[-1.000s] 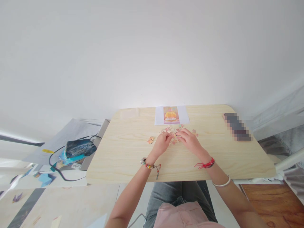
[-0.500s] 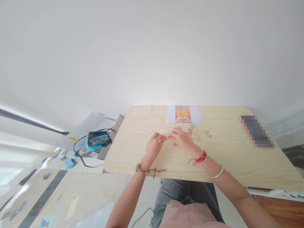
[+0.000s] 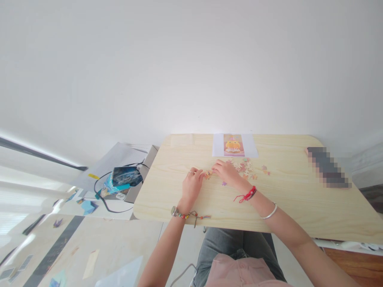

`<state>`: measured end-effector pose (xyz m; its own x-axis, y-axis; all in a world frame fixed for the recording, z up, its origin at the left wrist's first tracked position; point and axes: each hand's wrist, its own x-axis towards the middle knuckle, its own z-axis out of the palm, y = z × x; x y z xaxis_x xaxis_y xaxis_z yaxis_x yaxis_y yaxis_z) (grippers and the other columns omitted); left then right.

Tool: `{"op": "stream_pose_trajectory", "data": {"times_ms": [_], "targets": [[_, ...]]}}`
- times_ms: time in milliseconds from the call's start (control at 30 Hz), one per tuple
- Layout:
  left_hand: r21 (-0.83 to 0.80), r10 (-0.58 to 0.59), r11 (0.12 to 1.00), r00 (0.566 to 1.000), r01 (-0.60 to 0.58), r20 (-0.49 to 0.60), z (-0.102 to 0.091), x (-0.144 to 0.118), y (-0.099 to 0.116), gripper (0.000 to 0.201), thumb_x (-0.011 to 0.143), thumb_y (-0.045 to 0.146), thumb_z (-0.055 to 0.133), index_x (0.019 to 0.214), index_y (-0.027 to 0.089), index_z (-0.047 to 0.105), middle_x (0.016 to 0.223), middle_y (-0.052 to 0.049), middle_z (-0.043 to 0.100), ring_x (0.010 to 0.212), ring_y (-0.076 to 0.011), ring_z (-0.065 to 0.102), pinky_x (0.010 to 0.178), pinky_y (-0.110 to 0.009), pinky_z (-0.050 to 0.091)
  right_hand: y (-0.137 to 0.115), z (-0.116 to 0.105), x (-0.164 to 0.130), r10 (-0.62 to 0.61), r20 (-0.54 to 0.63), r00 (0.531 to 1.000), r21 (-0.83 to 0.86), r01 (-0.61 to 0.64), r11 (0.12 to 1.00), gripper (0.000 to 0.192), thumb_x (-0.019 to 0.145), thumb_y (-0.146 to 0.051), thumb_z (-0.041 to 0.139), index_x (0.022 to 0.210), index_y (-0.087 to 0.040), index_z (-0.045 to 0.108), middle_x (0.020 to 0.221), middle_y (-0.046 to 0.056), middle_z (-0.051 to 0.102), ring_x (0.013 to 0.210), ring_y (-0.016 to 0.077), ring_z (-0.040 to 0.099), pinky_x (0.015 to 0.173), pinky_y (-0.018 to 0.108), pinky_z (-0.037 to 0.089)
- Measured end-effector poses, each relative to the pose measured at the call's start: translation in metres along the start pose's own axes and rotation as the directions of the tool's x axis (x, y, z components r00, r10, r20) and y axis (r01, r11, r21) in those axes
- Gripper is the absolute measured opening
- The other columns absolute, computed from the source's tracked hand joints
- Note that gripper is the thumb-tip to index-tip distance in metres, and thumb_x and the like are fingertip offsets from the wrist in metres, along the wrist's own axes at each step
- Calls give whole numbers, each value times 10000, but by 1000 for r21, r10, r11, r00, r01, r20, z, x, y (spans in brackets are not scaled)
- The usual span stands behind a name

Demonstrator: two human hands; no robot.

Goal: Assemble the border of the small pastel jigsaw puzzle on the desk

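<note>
At the far left, below the table level, a grey board (image 3: pixel 116 159) carries a dark glossy packet (image 3: pixel 125 175) with blue printed sheets under it and a black cable (image 3: pixel 103 195) looping around; any lettering there is too small to read. Folded blue paper shapes (image 3: pixel 87 206) lie on the pale floor near it.

The light wooden table (image 3: pixel 167 191) fills the middle. The left hand (image 3: pixel 191 185) rests on it, palm down, a ring on one finger and a beaded bracelet (image 3: pixel 179 214) at the wrist. Its fingers are curled loosely together, the tips touching a small joined cluster of puzzle pieces (image 3: pixel 207 173) that lies flat on the tabletop between the two hands. The cluster looks pale cream and orange, with knobbed edges; its print is too small to make out.

The right hand (image 3: pixel 228 173) meets the same cluster from the other side, fingers drawn together with the tips on the pieces; whether it pinches one or only presses is unclear. A red cord (image 3: pixel 247 195) is tied at that wrist, and a thin silver bangle (image 3: pixel 269 213) sits further up the forearm.

Just beyond the right hand lies a loose scatter of pieces (image 3: pixel 243 166) in pink, cream and lilac. Behind it, at the far edge, a white sheet (image 3: pixel 220 145) shows a pink picture of a yellow cartoon figure; no writing is legible. Far right, a blurred dark object (image 3: pixel 327 172) lies on the table.
</note>
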<state>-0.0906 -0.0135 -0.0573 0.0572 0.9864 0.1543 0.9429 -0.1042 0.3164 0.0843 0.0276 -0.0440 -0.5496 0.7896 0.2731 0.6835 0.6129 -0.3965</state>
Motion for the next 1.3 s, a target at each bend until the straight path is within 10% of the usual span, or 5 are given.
{"op": "stream_pose_trajectory", "data": {"times_ms": [200,400,1300], "targets": [[-35,87,995,996,-88,-28,-7,-5,26,243,896,292,401,1048,220,575,1000,-44,564,820,-144,571,618,-225,428,45,-31,-62,223,-161,961,109,-207,972,160,853,-180,477,836,-187,636,847,46,590,802,162,568,700,274,437],[-29,231,973,952,-229,201,14,-9,79,214,880,270,434,1048,250,564,1018,-33,564,820,-141,569,620,-216,442,68,-28,-112,309,-109,945,-10,-312,950,176,824,-174,482,909,-201,634,864,53,582,814,185,559,692,298,440],[27,236,967,931,-253,277,37,20,139,239,888,295,411,1076,216,537,979,-74,546,939,-194,545,657,-249,462,80,-32,-89,237,-15,971,-123,-237,964,172,837,-202,503,940,-219,640,876,41,551,684,138,539,578,242,392]]}}
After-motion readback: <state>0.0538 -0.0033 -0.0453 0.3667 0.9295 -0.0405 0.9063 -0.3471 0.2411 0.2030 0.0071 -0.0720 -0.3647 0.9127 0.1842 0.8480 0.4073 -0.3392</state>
